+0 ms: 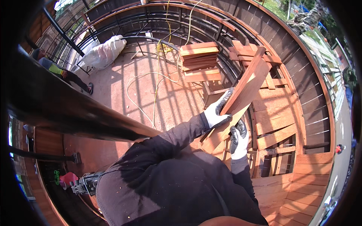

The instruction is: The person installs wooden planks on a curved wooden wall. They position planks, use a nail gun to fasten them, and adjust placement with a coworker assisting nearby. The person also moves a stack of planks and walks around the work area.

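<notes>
Two reddish-brown wooden planks, a narrow-looking one and a wide one, slant up and away in front of me. My left hand, in a white glove with dark grey fingers, is closed on their left side, thumb over the edge. My right hand, gloved the same way, grips the wide plank's right edge lower down, with some fingers hidden. Below the planks runs a bench frame, partly covered with wooden slats.
A stack of planks stands ahead, with more loose boards on the curved bench. A yellow cord lies across the floor. A thick dark post rises at left; a power tool sits lower left. Another person is far left.
</notes>
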`<act>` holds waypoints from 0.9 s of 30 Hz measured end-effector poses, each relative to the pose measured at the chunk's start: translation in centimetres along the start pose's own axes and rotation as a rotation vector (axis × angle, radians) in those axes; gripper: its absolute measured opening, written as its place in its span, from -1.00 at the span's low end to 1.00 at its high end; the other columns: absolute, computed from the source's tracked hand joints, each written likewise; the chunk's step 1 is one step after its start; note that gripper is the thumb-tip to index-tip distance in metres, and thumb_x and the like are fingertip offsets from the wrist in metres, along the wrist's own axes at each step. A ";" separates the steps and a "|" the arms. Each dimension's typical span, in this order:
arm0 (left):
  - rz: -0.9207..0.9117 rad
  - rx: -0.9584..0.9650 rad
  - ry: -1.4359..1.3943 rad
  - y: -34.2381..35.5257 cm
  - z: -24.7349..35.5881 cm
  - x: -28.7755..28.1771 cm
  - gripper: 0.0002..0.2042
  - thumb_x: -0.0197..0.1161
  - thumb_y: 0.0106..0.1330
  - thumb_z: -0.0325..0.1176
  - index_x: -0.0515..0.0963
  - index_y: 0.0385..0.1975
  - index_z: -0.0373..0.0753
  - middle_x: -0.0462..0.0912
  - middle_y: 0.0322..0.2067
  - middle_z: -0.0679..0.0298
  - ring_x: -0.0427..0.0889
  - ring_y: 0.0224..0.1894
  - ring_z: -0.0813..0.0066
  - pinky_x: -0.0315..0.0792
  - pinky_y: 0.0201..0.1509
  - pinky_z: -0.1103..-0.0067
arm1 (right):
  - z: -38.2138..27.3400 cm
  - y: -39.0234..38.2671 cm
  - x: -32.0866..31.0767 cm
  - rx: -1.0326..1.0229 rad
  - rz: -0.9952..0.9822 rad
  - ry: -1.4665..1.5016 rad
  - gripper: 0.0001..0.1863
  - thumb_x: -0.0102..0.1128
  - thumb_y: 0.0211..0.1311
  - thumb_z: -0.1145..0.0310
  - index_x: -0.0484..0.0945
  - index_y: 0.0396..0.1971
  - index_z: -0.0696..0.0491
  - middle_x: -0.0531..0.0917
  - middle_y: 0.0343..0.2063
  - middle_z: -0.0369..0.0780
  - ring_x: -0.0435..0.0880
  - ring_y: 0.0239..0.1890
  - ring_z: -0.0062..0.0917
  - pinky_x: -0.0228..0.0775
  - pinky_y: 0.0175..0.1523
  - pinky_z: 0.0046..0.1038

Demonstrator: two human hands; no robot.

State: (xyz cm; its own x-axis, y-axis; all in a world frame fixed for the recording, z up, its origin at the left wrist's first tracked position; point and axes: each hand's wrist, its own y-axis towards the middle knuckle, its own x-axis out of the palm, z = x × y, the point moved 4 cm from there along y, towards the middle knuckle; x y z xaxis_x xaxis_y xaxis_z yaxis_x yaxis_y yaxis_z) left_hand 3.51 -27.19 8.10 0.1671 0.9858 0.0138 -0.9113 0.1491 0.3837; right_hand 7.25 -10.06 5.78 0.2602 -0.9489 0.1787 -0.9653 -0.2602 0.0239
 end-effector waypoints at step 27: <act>-0.448 -0.472 -0.257 16.9 -9.4 22.8 -0.63 0.24 0.23 -0.35 0.40 0.03 -0.25 0.44 -0.57 0.34 0.39 -0.55 0.60 0.28 -0.45 0.63 | 0.5 -13.3 -22.0 0.039 1.197 0.291 -0.29 0.30 0.17 0.42 0.24 0.33 0.13 0.62 -0.35 -0.26 0.56 -0.52 -0.67 0.42 -0.47 -0.57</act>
State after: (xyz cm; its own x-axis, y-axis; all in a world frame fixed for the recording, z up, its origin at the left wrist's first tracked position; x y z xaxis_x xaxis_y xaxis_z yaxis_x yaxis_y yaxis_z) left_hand -11.57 -1.48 6.24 0.5957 0.7808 0.1883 -0.7901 0.6119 -0.0375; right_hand 14.41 14.22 1.02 -0.8073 -0.5192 0.2804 -0.5892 0.7358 -0.3338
